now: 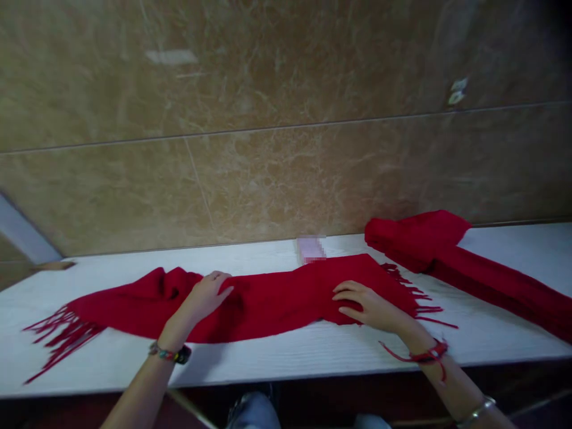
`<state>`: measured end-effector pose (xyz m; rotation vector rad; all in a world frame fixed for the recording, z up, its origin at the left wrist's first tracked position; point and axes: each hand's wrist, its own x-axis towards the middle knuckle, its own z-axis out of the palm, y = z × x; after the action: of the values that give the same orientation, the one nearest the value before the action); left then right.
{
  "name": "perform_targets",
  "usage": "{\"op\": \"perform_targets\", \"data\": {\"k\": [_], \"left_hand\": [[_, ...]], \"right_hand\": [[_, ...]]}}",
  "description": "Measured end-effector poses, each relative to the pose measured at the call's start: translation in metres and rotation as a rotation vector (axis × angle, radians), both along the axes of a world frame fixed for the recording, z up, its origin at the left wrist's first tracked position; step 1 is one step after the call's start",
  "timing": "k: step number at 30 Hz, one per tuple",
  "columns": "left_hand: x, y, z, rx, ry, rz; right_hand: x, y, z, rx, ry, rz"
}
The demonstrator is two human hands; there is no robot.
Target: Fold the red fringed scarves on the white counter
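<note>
A red fringed scarf (pixel 268 304) lies stretched lengthwise on the white tabletop, with tassels at both ends and a bunched fold toward its left part. My left hand (pixel 206 298) is over the scarf left of its middle, thumb and fingers apart; a shadow falls on the cloth beside it. On the right part of the scarf rests my right hand (pixel 360 301), palm down with the fingers loosely stretched. Neither hand visibly grips the cloth.
Another length of red cloth (pixel 482 271) lies folded at the right and runs out of view. Against the wall, behind the scarf, is a small pale pink item (pixel 311 249), blurred out. A brown tiled wall (pixel 268 179) borders the table's back edge. Legs show below the front edge.
</note>
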<state>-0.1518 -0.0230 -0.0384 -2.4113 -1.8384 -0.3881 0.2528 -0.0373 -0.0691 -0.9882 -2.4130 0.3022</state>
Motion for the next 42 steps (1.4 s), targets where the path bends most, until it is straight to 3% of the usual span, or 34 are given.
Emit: {"op": "perform_targets", "data": {"k": [4, 8, 10, 12, 14, 17, 21, 24, 28, 31, 34, 36, 39, 42], "left_hand": [[-0.097, -0.006, -0.014, -0.084, 0.088, 0.229], [-0.144, -0.009, -0.018, -0.155, 0.048, 0.068], [-0.150, -0.008, -0.015, -0.108, 0.046, 0.040], [-0.150, -0.008, -0.010, -0.028, 0.055, 0.121], [-0.148, -0.006, -0.005, 0.025, 0.036, 0.196], [-0.148, -0.004, 0.005, 0.026, -0.024, 0.186], [-0.154, -0.001, 0.027, -0.024, -0.125, 0.157], [-0.158, 0.002, 0.048, -0.038, -0.175, 0.153], [-0.164, 0.013, 0.072, -0.120, -0.094, 0.175], [-0.154, 0.025, 0.072, -0.069, 0.027, 0.223], [-0.116, 0.029, 0.050, 0.136, 0.052, 0.174], [-0.076, 0.021, 0.030, 0.126, 0.009, 0.017], [-0.022, 0.002, 0.002, -0.127, 0.037, -0.357], [0.001, -0.003, -0.013, -0.199, 0.000, -0.422]], "right_hand": [[-0.004, 0.006, -0.006, 0.060, 0.008, -0.001], [-0.042, 0.011, 0.011, 0.098, 0.001, 0.056], [-0.077, 0.014, 0.024, 0.080, -0.065, 0.131], [-0.115, 0.021, 0.033, 0.073, -0.133, 0.194], [-0.148, 0.030, 0.035, 0.104, -0.197, 0.184], [-0.178, 0.046, 0.029, 0.151, -0.317, 0.113], [-0.175, 0.063, 0.018, 0.097, -0.357, 0.053], [-0.163, 0.073, 0.015, 0.060, -0.172, 0.001], [-0.156, 0.084, 0.013, 0.030, 0.023, -0.165], [-0.158, 0.087, 0.010, 0.037, -0.035, -0.242], [-0.160, 0.086, 0.007, 0.067, -0.123, -0.233], [-0.159, 0.085, 0.005, 0.085, -0.128, -0.216], [-0.157, 0.083, 0.005, 0.098, -0.108, -0.203], [-0.155, 0.085, 0.006, 0.101, -0.066, -0.223]]}}
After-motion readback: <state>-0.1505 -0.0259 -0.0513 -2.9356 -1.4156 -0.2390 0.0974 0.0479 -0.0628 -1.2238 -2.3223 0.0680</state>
